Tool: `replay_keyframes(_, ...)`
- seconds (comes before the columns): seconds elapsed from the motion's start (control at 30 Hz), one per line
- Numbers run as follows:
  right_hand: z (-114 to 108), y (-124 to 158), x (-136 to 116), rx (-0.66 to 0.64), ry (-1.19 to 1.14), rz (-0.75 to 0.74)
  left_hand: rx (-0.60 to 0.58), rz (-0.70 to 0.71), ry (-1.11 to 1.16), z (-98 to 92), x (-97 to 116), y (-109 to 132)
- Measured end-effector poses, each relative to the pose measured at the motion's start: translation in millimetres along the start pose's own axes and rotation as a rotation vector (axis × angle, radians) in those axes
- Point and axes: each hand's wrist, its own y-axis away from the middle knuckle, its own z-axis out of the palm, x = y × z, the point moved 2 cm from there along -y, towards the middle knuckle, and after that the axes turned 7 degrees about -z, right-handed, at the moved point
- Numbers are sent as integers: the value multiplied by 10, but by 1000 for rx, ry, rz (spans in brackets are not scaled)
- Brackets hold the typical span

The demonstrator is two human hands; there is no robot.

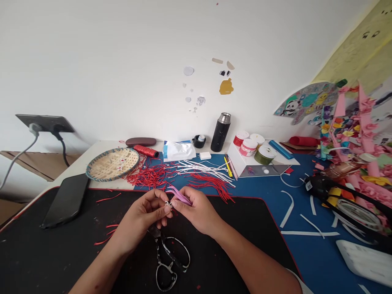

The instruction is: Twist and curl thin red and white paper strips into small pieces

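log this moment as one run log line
left hand: pinching pink paper strips | right hand: pinching same strips | nearby: scissors on black desk mat

1. Pink paper strips (180, 196): matt, smooth paper;
2. Scissors (168, 261): glossy mottled black plastic handles, apparently over metal;
3. Desk mat (55, 261): matt black surface, flecked with paper scraps;
4. Shallow basket (112, 164): rough woven bamboo, its rim bound in a blue-edged strip;
5. Flask (220, 132): matt black body under a brushed metal top;
6. Spool (146, 151): tightly wound red cord with a glossy sheen;
7. Tissue pack (179, 150): thin, shiny plastic wrap;
8. Phone (65, 200): smooth dark casing, faintly glossy;
9. Wall (122, 69): smooth, matt white paint;
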Motion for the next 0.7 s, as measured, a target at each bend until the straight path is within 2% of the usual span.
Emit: replay_keyframes(0.7, -1, 4, -22, -22, -31, 31, 3, -3, -18, 12, 6, -1)
